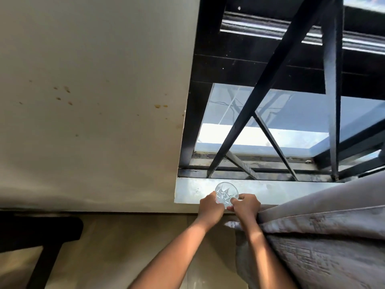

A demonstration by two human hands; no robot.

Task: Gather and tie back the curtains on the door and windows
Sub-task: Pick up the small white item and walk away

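A clear cut-glass tumbler (226, 192) stands on the pale window sill (281, 191). My left hand (210, 207) grips its left side and my right hand (245, 205) grips its right side, fingers curled round the glass. A grey-brown curtain (325, 232) hangs bunched at the right, its folds lying against my right forearm and covering the sill's right end.
Black metal window bars (270, 84) cross the glass pane (291, 117) above the sill. A cream wall (93, 101) with small brown stains fills the left. Dark furniture (39, 232) stands at the lower left over a tan floor (125, 247).
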